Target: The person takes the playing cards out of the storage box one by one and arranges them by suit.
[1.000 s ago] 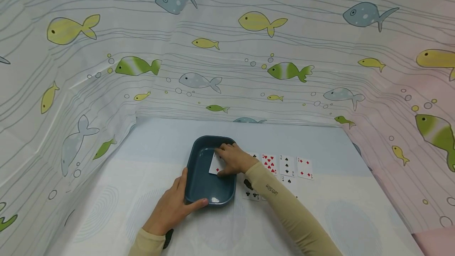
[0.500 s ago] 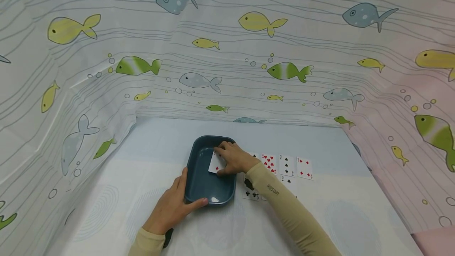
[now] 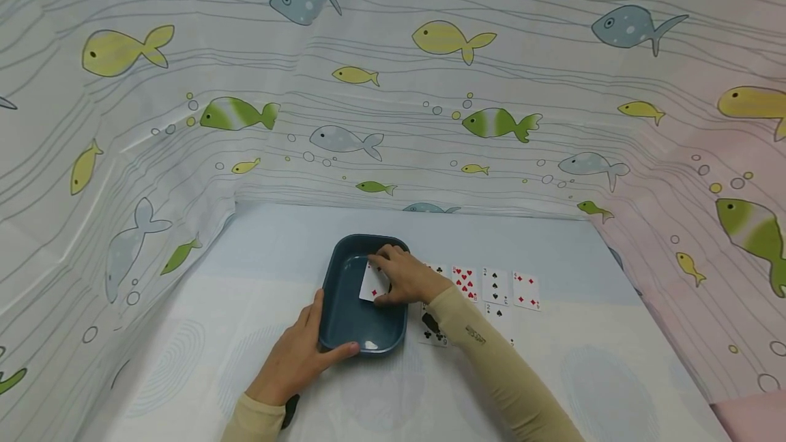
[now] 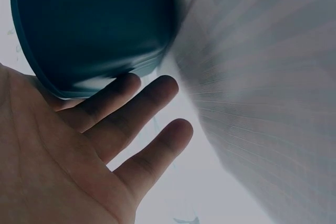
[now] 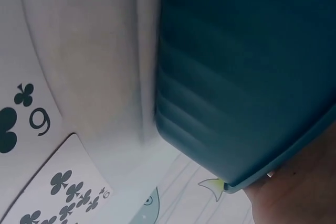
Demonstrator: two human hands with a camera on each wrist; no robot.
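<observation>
In the head view a blue rectangular tray (image 3: 353, 322) sits mid-table. My left hand (image 3: 295, 363) braces its near left corner, fingers fairly straight along the outer wall and thumb over the near rim. The left wrist view shows the fingers (image 4: 152, 156) spread against the tray's side (image 4: 94, 30). Reaching over the right rim, my right hand (image 3: 405, 278) holds a playing card (image 3: 370, 285) with a red diamond between thumb and fingertips inside the tray; part of the card is hidden under that hand. The right wrist view has mostly the tray's outer wall (image 5: 236, 93).
Several face-up playing cards lie in rows right of the tray, among them a hearts card (image 3: 464, 282), a three of spades (image 3: 495, 285), a four of diamonds (image 3: 527, 290) and a two of spades (image 3: 500, 316). My right forearm covers some. A fish-printed sheet (image 3: 393, 108) hangs around the table.
My right forearm and sleeve have shifted slightly, and the card in the tray has crept a little left. My left hand and the tray have stayed put.
</observation>
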